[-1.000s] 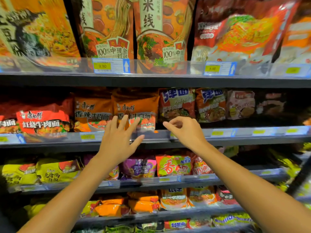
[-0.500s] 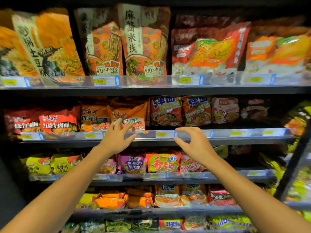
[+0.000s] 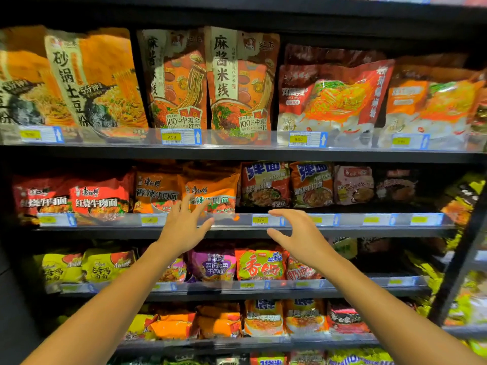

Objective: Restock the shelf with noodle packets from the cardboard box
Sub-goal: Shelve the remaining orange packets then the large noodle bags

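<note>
Both my hands are raised in front of the second shelf [image 3: 369, 231] and hold nothing. My left hand [image 3: 184, 226] has its fingers spread, just before an orange noodle packet [image 3: 213, 193] that leans behind the clear shelf rail. My right hand [image 3: 297, 237] is open with thumb and fingers apart, over the rail near a yellow price tag [image 3: 261, 220]. To the left of the orange packets stand red noodle packets [image 3: 97, 196]. To the right stand brown packets with blue lettering [image 3: 266, 184]. No cardboard box is in view.
The top shelf holds tall orange and red noodle bags [image 3: 237, 80]. Lower shelves carry yellow [image 3: 105, 264], purple [image 3: 213, 263] and green-orange packets [image 3: 259, 264]. A dark gap lies on the second shelf at the right [image 3: 400, 185]. Another rack stands at the far right [image 3: 469, 259].
The view has pulled back and tilted up, showing more of the top shelf. My right hand has opened from a pinch on the rail. Both hands stay near the second shelf.
</note>
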A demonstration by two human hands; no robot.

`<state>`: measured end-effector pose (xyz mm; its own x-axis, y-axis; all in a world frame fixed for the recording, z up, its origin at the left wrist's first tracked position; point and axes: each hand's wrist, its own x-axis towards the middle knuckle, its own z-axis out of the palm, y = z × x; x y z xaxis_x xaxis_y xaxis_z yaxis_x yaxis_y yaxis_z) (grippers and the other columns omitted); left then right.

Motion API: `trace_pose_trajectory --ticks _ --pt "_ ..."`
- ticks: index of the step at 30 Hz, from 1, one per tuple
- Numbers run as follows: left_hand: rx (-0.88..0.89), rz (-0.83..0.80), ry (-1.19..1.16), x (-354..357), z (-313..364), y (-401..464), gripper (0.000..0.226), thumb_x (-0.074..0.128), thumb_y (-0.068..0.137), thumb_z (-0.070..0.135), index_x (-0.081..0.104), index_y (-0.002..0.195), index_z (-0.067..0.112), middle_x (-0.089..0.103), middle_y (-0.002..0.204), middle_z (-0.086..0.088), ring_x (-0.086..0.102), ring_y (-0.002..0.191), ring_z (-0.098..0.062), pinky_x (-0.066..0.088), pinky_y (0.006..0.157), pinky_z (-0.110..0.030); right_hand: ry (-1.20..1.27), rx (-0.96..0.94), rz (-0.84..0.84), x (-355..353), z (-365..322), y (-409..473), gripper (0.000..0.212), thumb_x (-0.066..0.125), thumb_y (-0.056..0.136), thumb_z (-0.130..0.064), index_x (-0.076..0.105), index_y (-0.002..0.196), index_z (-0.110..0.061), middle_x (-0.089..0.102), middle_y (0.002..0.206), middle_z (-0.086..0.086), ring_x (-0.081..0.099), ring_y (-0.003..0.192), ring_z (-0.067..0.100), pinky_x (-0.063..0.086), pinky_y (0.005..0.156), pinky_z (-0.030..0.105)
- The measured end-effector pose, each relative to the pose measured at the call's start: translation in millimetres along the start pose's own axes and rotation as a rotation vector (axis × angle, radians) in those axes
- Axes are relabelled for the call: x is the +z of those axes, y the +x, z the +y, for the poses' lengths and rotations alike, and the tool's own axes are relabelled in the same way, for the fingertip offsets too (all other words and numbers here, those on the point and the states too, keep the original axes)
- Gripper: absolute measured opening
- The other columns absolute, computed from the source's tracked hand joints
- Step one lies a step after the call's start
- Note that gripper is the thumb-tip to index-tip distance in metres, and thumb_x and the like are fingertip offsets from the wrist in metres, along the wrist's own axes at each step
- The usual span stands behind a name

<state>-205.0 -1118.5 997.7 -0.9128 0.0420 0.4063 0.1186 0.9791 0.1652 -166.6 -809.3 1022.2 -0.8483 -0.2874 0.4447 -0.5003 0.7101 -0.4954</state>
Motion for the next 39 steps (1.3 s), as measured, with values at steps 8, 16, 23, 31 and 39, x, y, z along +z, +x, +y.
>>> trace_pose_trajectory --ticks 8,16,23,31,39 --pt "0.227 0.151 0.055 7 -13 -6 0.068 0.023 0.093 0.062 0.042 0.148 0.025 0.033 0.155 -0.008 0.028 0.142 -0.033 0.031 0.115 -0.052 -0.065 -0.012 0.017 30 -21 29 0.049 0.059 0.097 -0.043 0.048 0.142 -0.030 0.048 0.145 -0.009 0.030 0.142 0.010 0.036 0.114 0.038" --pt "0.555 0.140 -0.037 23 82 -12 0.058 0.038 0.097 0.055 0.050 0.143 0.020 0.043 0.150 -0.007 0.035 0.141 -0.035 0.036 0.111 -0.055 -0.151 0.153 0.059 -4 25 -29 0.049 0.059 0.097 -0.044 0.048 0.142 -0.029 0.047 0.146 -0.006 0.035 0.138 0.015 0.036 0.113 0.039" --pt "0.829 -0.026 -0.130 68 227 -31 0.058 0.038 0.096 0.054 0.055 0.138 0.018 0.053 0.141 -0.009 0.048 0.129 -0.037 0.043 0.105 -0.052 -0.228 0.354 0.167 -80 91 -151 0.046 0.065 0.094 -0.037 0.054 0.137 -0.025 0.052 0.140 -0.004 0.038 0.136 0.011 0.035 0.112 0.028" --pt "1.092 -0.123 -0.213 98 433 -111 0.060 0.041 0.091 0.056 0.066 0.124 0.013 0.064 0.124 -0.012 0.062 0.112 -0.036 0.051 0.095 -0.046 -0.394 0.579 0.280 -195 149 -360 0.049 0.069 0.091 -0.036 0.057 0.136 -0.021 0.059 0.134 0.000 0.047 0.128 0.018 0.037 0.110 0.032" --pt "1.342 -0.213 -0.326 110 636 -228 0.059 0.040 0.089 0.056 0.069 0.118 0.014 0.069 0.114 -0.009 0.065 0.105 -0.030 0.052 0.090 -0.038 -0.508 0.879 0.338 -299 169 -578 0.058 0.059 0.092 -0.051 0.050 0.143 -0.025 0.050 0.146 0.001 0.037 0.139 0.022 0.033 0.115 0.043"
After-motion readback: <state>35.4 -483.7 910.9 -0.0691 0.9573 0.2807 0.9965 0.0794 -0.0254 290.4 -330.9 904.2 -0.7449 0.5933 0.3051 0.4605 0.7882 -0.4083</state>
